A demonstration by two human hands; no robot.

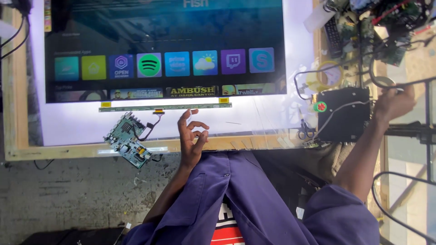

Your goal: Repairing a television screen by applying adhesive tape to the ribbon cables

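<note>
My left hand (191, 136) hovers open with fingers loosely curled over the lower edge of the wooden frame (68, 152). It is just below the thin strip board (165, 107) under the lit display panel (163, 50). A green circuit board (127, 140) lies left of that hand, joined by black wires to the strip. My right hand (394, 100) reaches far right, past a black box (343, 113), and closes around a black cable (420, 81).
Scissors (305, 129) and a roll of clear tape (324, 75) lie left of the black box. A remote (334, 36) and a heap of circuit boards (390, 27) fill the top right. Grey concrete floor (68, 195) shows at lower left.
</note>
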